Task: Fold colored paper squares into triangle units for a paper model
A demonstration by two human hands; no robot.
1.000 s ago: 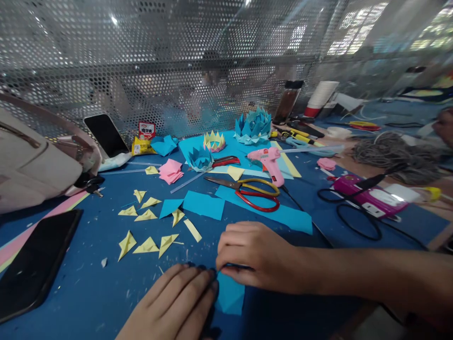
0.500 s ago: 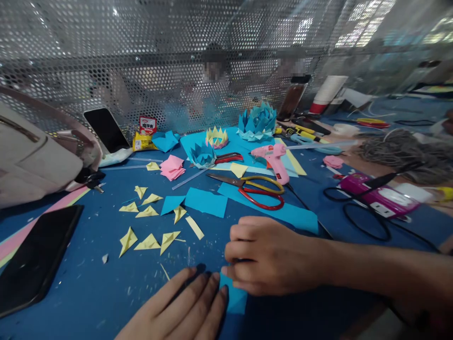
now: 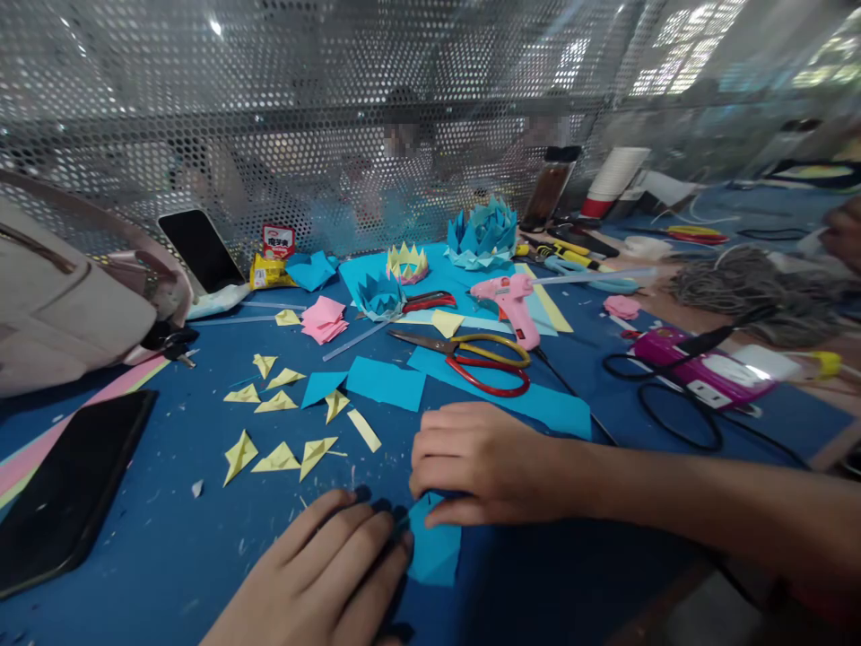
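Observation:
A small blue sheet of paper (image 3: 436, 552) lies on the table in front of me, its upper part beneath my right hand (image 3: 464, 467). The fingers of that hand are curled, with thumb and fingertips closed at the paper's upper edge. Along the paper's left side rests my left hand (image 3: 336, 556), palm down and fingers stretched out. Folded yellow paper triangles (image 3: 278, 459) are scattered to the left. Beyond my hands are cut blue paper pieces (image 3: 387, 383) and large scissors with a red and a yellow handle (image 3: 488, 377).
A pink glue gun (image 3: 509, 296) stands behind the scissors. Blue folded-paper flowers (image 3: 482, 238) sit at the back. To the right are a purple power strip (image 3: 700, 363) and black cord. A phone (image 3: 67, 484) and a pale bag (image 3: 67, 296) lie left. Another person's hand (image 3: 844, 235) shows far right.
My right hand has shifted slightly up and its thumb has drawn apart from the left fingers, uncovering more blue paper. My left hand has slid a little left. The view has turned slightly.

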